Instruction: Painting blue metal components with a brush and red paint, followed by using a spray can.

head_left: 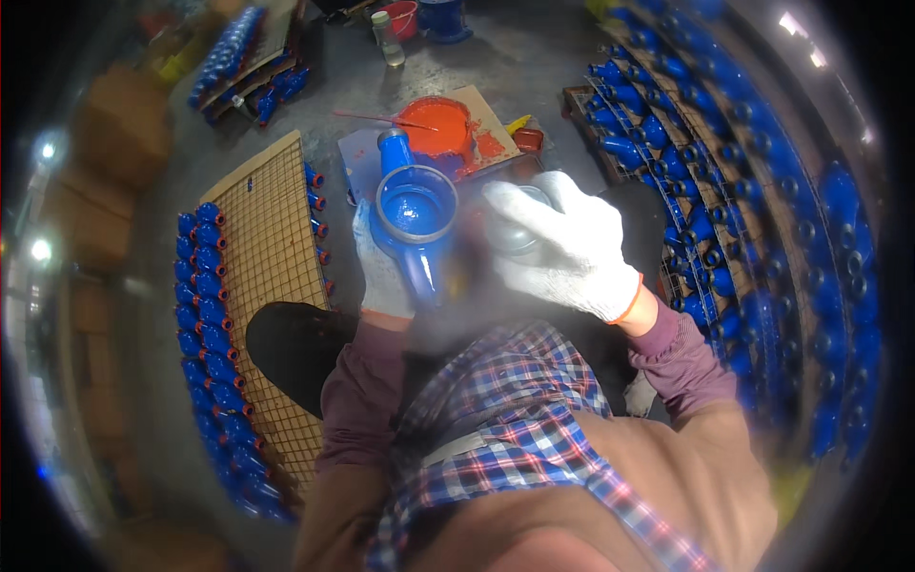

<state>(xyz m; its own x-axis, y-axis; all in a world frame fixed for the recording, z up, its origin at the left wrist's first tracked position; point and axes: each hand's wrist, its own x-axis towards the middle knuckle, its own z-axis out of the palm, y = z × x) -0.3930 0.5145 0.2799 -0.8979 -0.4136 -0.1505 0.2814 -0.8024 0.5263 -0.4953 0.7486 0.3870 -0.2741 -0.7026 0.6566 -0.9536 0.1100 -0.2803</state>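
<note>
My left hand (pixel 381 264), in a white glove with blue smears, is closed around the side of a glossy blue pipe fitting (pixel 419 269). The fitting has a wide round opening facing up and a tubular end on either side. Close on its right, my right hand (pixel 570 246), also in a white glove, grips a round greyish, see-through-looking piece (pixel 518 224). Motion blurs that piece, so its exact kind is unclear. Fingers curl around its rim, and a gap separates it from the fitting. Just beyond the fitting lies a round pool of orange-red paint (pixel 440 124) with a thin stick (pixel 367 116) across it.
Blue fittings with orange-red ends (pixel 212 286) line a wire mesh rack (pixel 272 210) on the left. Racks on the right hold many more blue fittings (pixel 672 157). Farther off stand a bottle (pixel 387 38), a red bucket (pixel 404 19) and another stacked rack (pixel 250 62).
</note>
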